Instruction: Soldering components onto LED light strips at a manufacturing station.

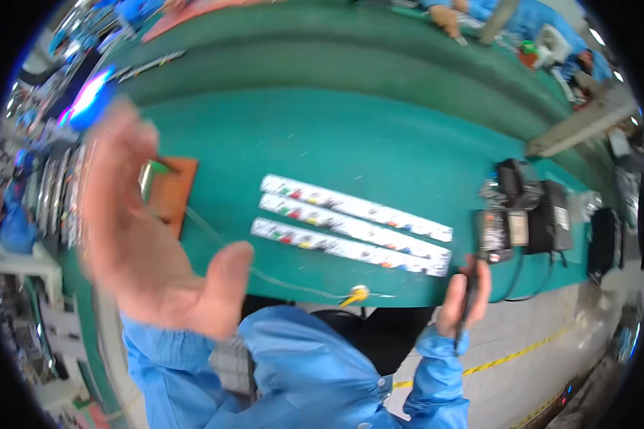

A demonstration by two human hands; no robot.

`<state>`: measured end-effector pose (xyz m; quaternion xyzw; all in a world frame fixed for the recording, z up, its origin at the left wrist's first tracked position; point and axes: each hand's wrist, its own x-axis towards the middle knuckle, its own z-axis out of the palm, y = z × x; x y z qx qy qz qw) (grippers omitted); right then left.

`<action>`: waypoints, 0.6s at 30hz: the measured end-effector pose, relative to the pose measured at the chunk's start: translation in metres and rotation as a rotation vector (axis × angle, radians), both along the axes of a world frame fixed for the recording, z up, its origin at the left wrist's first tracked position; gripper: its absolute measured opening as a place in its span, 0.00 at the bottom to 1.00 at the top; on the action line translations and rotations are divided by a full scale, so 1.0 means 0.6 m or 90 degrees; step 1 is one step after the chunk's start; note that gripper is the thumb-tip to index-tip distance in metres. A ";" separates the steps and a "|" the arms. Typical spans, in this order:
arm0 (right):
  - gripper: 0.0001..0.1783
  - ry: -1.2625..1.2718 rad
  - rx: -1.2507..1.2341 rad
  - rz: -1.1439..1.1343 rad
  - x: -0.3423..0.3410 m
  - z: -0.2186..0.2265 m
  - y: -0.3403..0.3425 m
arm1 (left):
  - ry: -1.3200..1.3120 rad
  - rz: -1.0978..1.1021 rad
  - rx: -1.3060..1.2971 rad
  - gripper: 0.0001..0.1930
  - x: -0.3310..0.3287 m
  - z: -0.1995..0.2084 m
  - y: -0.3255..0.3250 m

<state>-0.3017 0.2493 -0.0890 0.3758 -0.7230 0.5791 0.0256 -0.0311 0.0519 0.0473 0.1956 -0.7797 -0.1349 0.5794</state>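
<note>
The right grip (451,307), clamped on a dark tool (471,292), is sitting just beside the right ends of the strips (352,226), which are slanting leftward and away (the left grip (139,257) is hanging fingers apart).

The strips (354,227) at centre are white with small red and green spots, and the table (408,143) is green.

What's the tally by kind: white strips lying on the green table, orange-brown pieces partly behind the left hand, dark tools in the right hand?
White strips: 3
Orange-brown piece, partly behind the left hand: 1
Dark slim tool, in the right hand: 1
Total: 5
</note>
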 end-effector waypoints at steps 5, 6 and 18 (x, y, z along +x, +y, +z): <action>0.24 0.108 0.009 0.081 0.012 -0.032 -0.044 | -0.322 0.247 0.097 0.22 0.049 -0.111 0.005; 0.24 0.088 0.015 0.083 0.015 -0.031 -0.047 | -0.377 0.278 0.127 0.20 0.058 -0.132 0.010; 0.26 0.178 0.053 0.082 0.021 0.015 -0.044 | -0.395 0.230 0.161 0.08 0.057 -0.173 0.026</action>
